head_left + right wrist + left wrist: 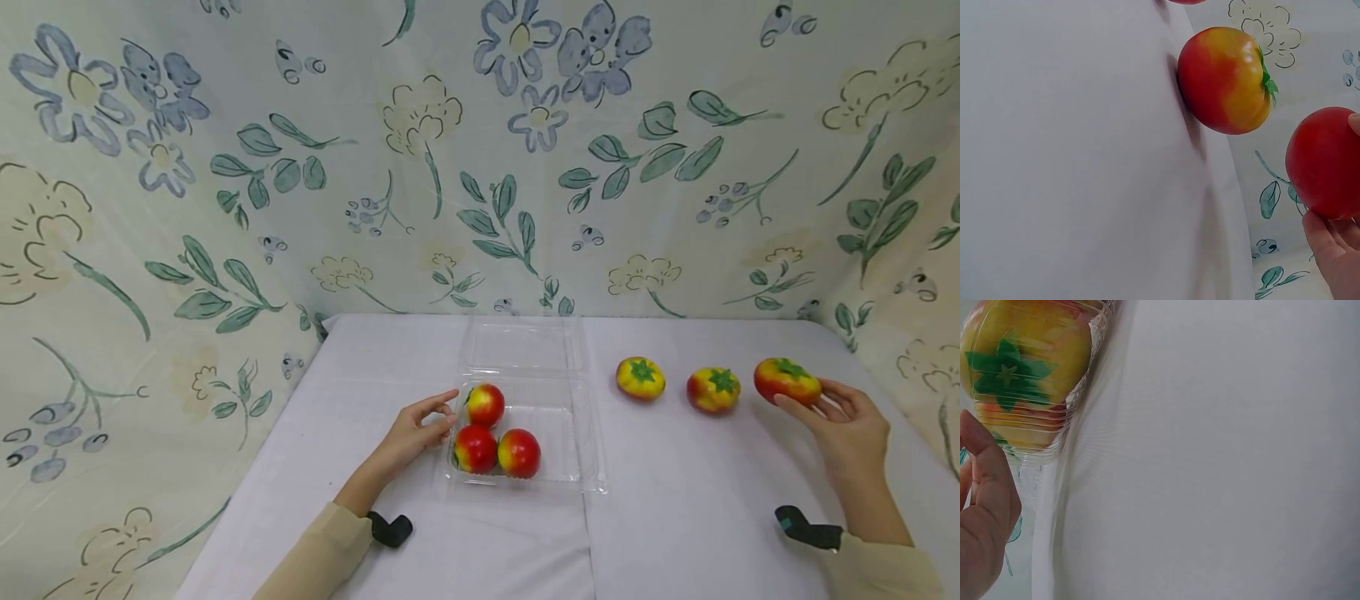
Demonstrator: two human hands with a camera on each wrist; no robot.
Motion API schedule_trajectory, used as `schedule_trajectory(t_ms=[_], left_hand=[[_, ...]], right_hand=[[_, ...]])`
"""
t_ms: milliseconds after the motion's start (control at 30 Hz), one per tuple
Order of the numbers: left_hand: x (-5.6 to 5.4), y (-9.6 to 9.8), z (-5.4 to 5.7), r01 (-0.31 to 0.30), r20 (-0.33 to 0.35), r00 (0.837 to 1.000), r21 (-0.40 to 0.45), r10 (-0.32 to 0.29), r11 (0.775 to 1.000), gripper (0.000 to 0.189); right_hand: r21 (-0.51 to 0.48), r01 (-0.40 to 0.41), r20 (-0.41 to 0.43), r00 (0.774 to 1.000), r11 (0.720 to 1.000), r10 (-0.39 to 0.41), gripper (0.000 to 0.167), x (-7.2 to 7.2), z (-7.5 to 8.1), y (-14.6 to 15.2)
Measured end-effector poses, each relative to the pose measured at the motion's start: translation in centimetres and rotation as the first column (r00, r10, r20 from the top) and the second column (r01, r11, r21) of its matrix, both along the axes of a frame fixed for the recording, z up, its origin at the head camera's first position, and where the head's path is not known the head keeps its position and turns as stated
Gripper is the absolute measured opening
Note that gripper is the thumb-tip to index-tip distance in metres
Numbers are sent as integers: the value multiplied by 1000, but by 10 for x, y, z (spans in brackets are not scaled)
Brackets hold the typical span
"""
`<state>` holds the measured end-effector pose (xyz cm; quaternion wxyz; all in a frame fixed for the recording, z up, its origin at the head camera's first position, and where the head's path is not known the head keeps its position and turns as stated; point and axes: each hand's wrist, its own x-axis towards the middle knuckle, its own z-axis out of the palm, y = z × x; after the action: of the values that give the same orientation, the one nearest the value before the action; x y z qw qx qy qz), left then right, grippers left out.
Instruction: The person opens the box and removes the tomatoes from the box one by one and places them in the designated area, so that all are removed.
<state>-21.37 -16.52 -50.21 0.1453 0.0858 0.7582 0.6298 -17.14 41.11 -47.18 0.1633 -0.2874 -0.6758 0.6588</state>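
Note:
In the head view, my right hand (847, 425) grips a red-and-yellow tomato (786, 381) with a green star-shaped top. In the right wrist view that tomato (1325, 164) is held off the table between thumb and fingers. To its left sit two similar tomatoes, one near (713, 390) and one farther left (641, 379). My left hand (411, 429) is at the left side of a clear plastic clamshell box (555, 442), fingers loosely extended by its rim; whether they touch it is hard to tell. Three tomatoes (519, 453) lie in the box's left part.
The box's clear lid (525, 346) lies folded back behind it. A white cloth (675, 508) covers the table. Floral fabric (480, 167) hangs behind and at both sides.

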Motion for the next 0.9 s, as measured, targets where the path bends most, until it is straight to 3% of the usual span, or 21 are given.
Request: schedule_trajectory(t_ms=[167,467,900], left_hand=[[-1,-1,0,2,4,1000,-6,-2,1000,53],[-1,-3,-1,7,-5,1000,-8,-7,1000,53],[0,-2,0,3,-6,1000,-8,-3,1000,51]], right_hand=[[-22,6,24,1000,1000,-6,94,0,-3,4],[-35,21,-35,999,999,-23,72,-2,-10,7],[-45,63,53,997,997,-61,76,-8,-16,17]])
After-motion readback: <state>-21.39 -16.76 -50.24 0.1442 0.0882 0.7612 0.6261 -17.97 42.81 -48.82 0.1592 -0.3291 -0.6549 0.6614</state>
